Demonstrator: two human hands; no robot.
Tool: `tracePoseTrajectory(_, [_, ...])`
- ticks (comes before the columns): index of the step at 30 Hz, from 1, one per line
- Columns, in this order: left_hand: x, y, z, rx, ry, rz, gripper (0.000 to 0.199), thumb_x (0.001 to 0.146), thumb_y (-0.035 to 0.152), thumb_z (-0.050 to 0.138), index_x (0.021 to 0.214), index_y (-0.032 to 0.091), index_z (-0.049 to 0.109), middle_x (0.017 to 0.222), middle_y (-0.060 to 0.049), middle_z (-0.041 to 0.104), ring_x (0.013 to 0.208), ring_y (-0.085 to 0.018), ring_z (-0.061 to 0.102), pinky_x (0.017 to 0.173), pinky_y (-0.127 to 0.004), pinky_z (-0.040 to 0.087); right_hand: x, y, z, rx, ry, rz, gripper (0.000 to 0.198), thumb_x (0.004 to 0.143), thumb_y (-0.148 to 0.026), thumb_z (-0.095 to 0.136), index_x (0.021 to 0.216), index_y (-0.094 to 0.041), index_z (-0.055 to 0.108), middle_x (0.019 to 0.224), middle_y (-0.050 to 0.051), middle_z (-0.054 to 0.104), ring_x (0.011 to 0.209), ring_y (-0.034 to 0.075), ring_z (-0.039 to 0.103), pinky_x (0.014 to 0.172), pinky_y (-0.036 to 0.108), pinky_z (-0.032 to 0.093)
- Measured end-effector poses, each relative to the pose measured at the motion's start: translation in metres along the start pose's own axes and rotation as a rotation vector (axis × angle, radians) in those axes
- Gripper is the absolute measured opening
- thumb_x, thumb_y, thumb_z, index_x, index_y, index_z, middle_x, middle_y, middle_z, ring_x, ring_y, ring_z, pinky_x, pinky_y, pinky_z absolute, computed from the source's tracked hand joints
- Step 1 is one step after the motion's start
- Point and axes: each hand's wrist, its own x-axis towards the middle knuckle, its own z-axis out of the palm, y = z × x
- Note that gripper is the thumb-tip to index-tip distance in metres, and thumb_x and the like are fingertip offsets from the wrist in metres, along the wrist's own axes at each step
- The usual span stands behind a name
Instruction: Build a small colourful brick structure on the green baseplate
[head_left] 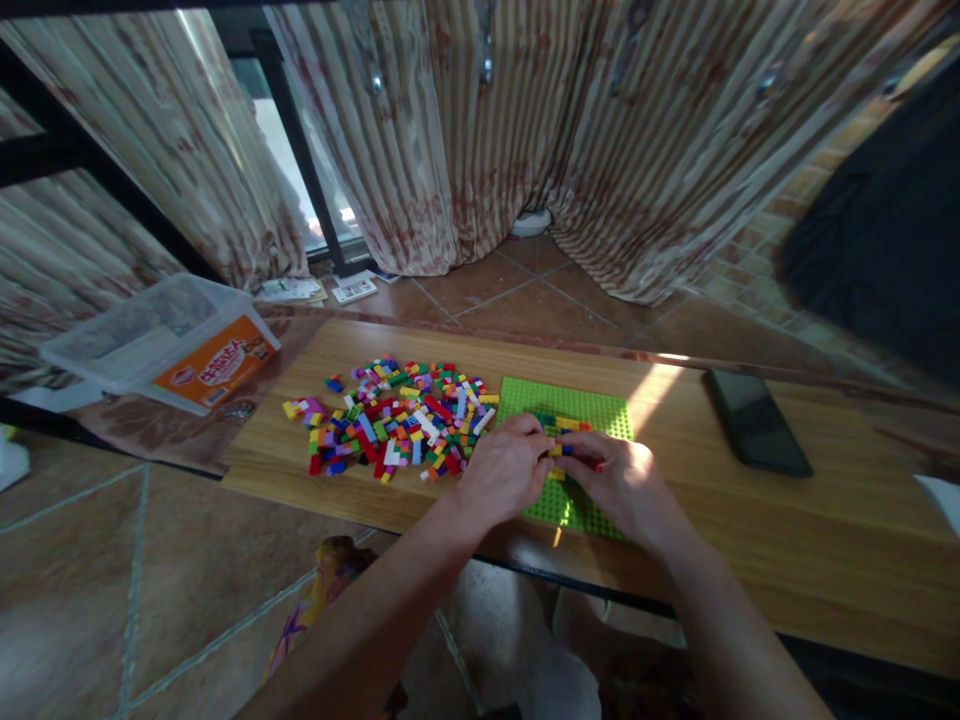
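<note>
A green studded baseplate (517,397) lies on the wooden table, with rows of green, yellow and orange building bricks (571,424) on it. My left hand (504,468) is over the left part of the plate, fingers curled and closed at small building bricks (557,450), yellow and blue. From the right, my right hand (621,480) meets it, thumb and fingers pinched on the same small cluster. The fingertips of both hands nearly touch and partly cover the bricks, so their exact joints are hidden. A bit of red shows under the right fingers.
A loose pile of multicoloured bricks (405,420) spreads left of the plate. A dark phone (757,422) lies on the table (847,540) at right. Beyond the table's left end stands a clear plastic box (161,330) with an orange label. Striped curtains (495,150) hang behind.
</note>
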Motion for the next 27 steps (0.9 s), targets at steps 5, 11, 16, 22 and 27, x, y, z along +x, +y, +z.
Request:
tracePoseTrajectory(5, [0.003,0.002,-0.002,-0.005,-0.023,-0.019,0.015,0.088,0.021,0.056,0.093,0.017,0.069,0.099,-0.005,0.061,0.094,-0.018,0.059,0.084,-0.029,0.050,0.002,-0.002,0.000,0.002,-0.009,0.035,0.020,0.079,-0.036,0.065,0.092,-0.026,0.075,0.080,0.001,0.075,0.069,0.017,0.068,0.065,0.030,0.052])
tracePoseTrajectory(11, [0.005,0.003,0.002,-0.006,-0.014,-0.062,0.015,0.088,0.018,0.054,0.090,0.018,0.068,0.096,-0.004,0.061,0.092,-0.018,0.060,0.083,-0.029,0.051,0.004,-0.002,0.001,0.040,-0.053,0.125,0.019,0.078,-0.032,0.065,0.093,-0.028,0.076,0.084,0.000,0.076,0.075,0.019,0.070,0.067,0.030,0.052])
tracePoseTrajectory(16, [0.005,0.003,0.004,-0.028,-0.011,-0.086,0.014,0.087,0.018,0.055,0.091,0.018,0.069,0.099,-0.004,0.061,0.092,-0.018,0.060,0.082,-0.030,0.051,0.005,0.001,0.004,0.064,-0.056,0.143,0.021,0.078,-0.035,0.064,0.094,-0.028,0.076,0.085,0.001,0.076,0.076,0.019,0.070,0.067,0.030,0.053])
tracePoseTrajectory(22, [0.001,0.002,0.006,-0.072,0.005,-0.112,0.018,0.088,0.020,0.054,0.099,0.019,0.068,0.104,-0.005,0.062,0.093,-0.017,0.061,0.083,-0.029,0.051,0.004,0.002,0.001,0.048,-0.030,0.114,0.023,0.078,-0.039,0.065,0.093,-0.025,0.076,0.077,0.002,0.074,0.067,0.018,0.067,0.062,0.029,0.050])
tracePoseTrajectory(27, [0.002,-0.008,-0.001,-0.193,0.029,-0.045,0.021,0.085,0.016,0.056,0.102,0.018,0.068,0.103,-0.004,0.064,0.095,-0.016,0.062,0.087,-0.029,0.050,0.004,0.007,-0.004,0.178,-0.030,0.094,0.027,0.077,-0.041,0.066,0.094,-0.021,0.074,0.082,0.004,0.074,0.071,0.019,0.067,0.066,0.032,0.053])
